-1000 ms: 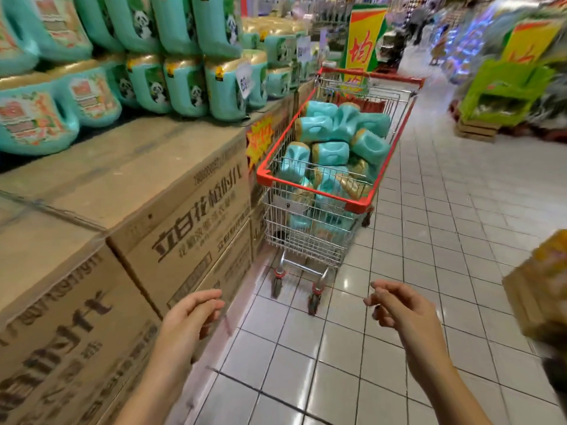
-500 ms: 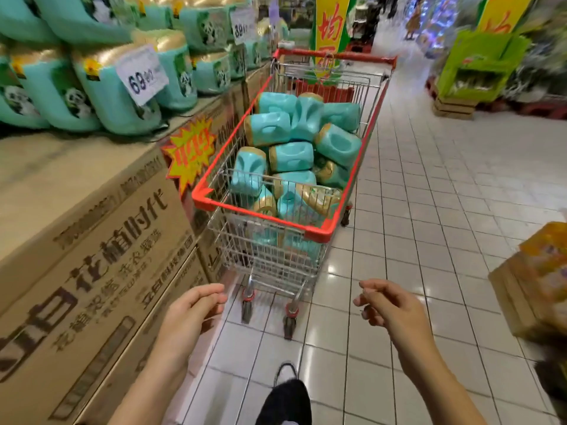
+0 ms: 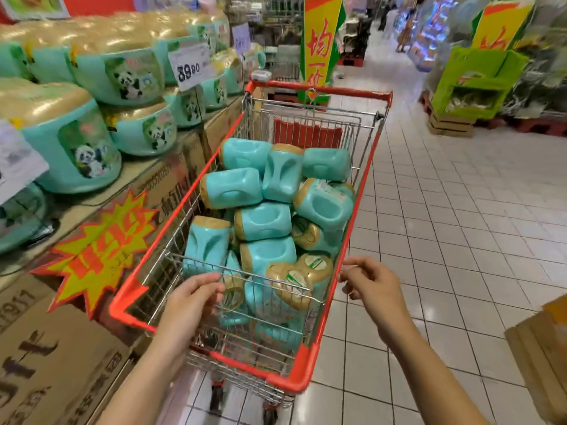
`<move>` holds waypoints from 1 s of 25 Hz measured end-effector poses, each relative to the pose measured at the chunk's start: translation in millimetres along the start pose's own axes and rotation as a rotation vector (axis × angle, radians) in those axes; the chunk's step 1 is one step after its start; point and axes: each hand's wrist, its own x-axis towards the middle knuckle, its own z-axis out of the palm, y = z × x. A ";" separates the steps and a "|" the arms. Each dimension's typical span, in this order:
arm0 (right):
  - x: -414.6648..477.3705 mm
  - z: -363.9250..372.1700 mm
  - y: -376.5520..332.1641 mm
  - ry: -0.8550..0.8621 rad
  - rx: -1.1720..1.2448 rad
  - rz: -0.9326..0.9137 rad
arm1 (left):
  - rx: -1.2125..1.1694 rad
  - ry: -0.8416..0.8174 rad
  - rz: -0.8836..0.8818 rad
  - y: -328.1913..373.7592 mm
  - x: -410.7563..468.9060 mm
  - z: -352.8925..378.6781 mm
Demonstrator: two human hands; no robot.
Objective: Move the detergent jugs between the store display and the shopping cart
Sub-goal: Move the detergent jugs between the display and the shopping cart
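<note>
A shopper's hands reach over a red-rimmed shopping cart (image 3: 302, 371) heaped with teal detergent jugs (image 3: 264, 220) in a tiled supermarket aisle. The left hand (image 3: 190, 305) hangs above the near wire flap and the right hand (image 3: 374, 289) beside the right rim, both loosely curled and empty. More display jugs (image 3: 132, 75) line cardboard boxes (image 3: 61, 348) at left.

Bright, even overhead store light, with soft glare on the floor (image 3: 460, 240) out toward 3 o'clock. Fisheye bends everything hard at the edges. Jugs (image 3: 76, 142) at 9 o'clock are motion-smeared, the box (image 3: 543, 348) at 4 o'clock is mush, and the cart (image 3: 306, 375) in the middle is fairly sharp.
</note>
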 end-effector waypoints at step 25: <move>496.4 95.3 20.3 -0.689 -0.135 0.259 | 0.483 0.416 0.178 44.6 321.3 236.4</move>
